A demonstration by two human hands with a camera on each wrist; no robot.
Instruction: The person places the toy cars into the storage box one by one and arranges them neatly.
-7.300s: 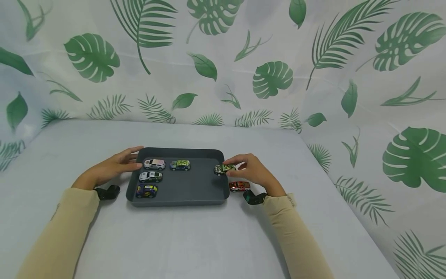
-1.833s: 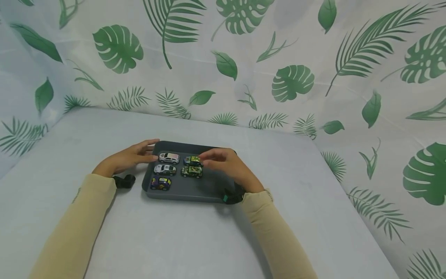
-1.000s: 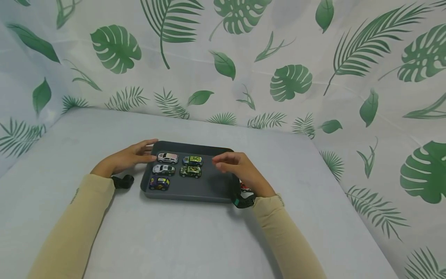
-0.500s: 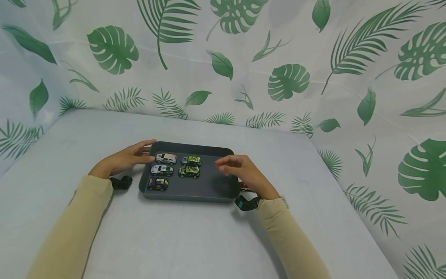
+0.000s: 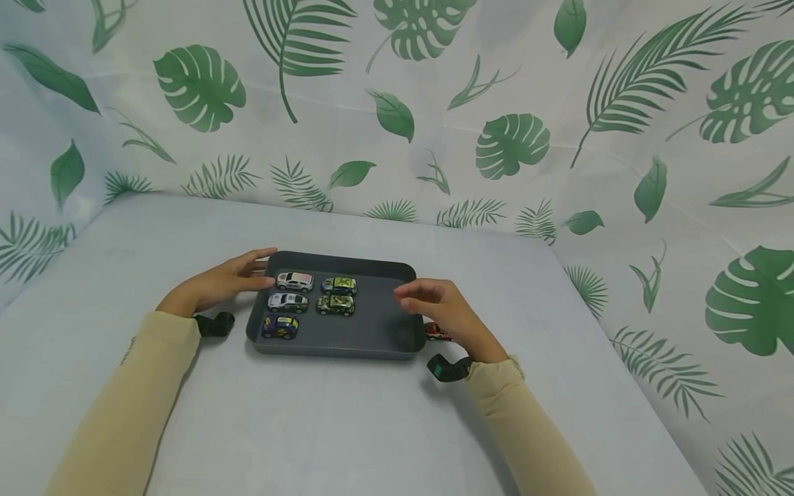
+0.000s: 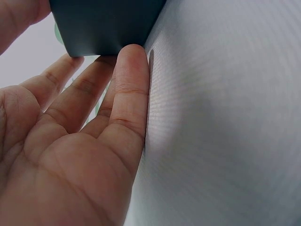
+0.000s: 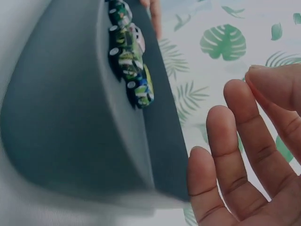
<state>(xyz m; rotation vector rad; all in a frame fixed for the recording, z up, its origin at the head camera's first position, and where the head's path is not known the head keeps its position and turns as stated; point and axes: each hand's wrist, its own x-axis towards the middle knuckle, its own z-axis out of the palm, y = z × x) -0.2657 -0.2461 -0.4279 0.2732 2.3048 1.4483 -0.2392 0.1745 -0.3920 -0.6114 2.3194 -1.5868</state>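
Note:
A dark grey tray [image 5: 335, 355] lies on the table with toy cars in two columns. In the left column, a white-and-pink car [image 5: 295, 281] is at the back, a white-and-grey car [image 5: 288, 302] in the middle and a purple car [image 5: 280, 327] in front. Beside them sit a yellow-green car [image 5: 339, 286] and a camouflage car [image 5: 336, 305]. My left hand [image 5: 226, 281] touches the tray's left end with fairly straight fingers. Over the right rim hovers my right hand [image 5: 443, 306], fingers loosely bent, nothing held. Partly behind it is a red car [image 5: 437, 332] on the table.
The table is covered in white cloth [image 5: 310, 427]. A leaf-print curtain [image 5: 428, 89] stands behind it and along the right. Black wrist cameras [image 5: 215, 324] are strapped under both wrists.
The camouflage car, earlier in my right hand, now stands in the tray before the yellow-green one. My right hand has drawn back rightward, away from the cars. My left hand stays at the tray.

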